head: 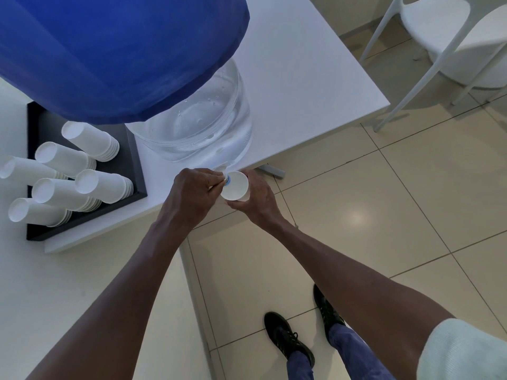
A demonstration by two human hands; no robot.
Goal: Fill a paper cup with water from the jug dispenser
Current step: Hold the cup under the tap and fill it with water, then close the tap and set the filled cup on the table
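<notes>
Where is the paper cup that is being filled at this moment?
In the head view, the cup is near the centre, held in the right hand just off the table edge, under the tap that the left hand works.

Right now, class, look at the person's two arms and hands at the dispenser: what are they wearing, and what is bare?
Both forearms are bare, with no watch, bracelet or rings visible. The left hand and the right hand wear no gloves. Only the right arm shows clothing: a pale mint, ribbed knit short sleeve at the upper arm. The left arm's sleeve is out of view.
</notes>
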